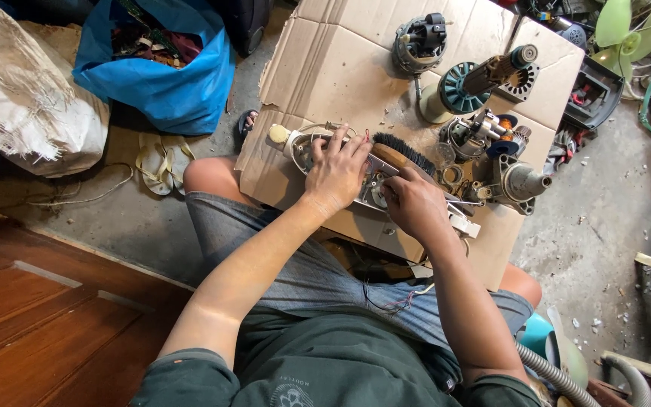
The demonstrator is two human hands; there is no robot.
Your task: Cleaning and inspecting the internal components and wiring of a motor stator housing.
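The fingers of the left hand [337, 172] lie spread and flat, pressing down on the far-left end of an opened appliance housing [304, 148], a pale, elongated shell with metal parts showing inside it. The right hand [416, 203] is curled, its fingers closed around something small at the middle of the housing; what they pinch is hidden under the knuckles. The housing lies across a flattened cardboard sheet [340, 68] resting on the person's knees, its long axis running from far left to near right, where a white end piece [463, 224] sticks out past the right hand. Just beyond both hands, touching the housing's far edge, lies a wooden-backed brush [404, 154] with black bristles. Farther right on the cardboard sit several stripped motor parts: a teal-collared rotor [470, 84], a grey gear casing [520, 183] and a dark motor block [420, 41]. A blue bag [163, 83] stands at far left. To do this well, I judge the left hand should keep firm downward pressure so the shell cannot slide on the cardboard, while the right works with small, controlled movements and keeps loose bits over the sheet.
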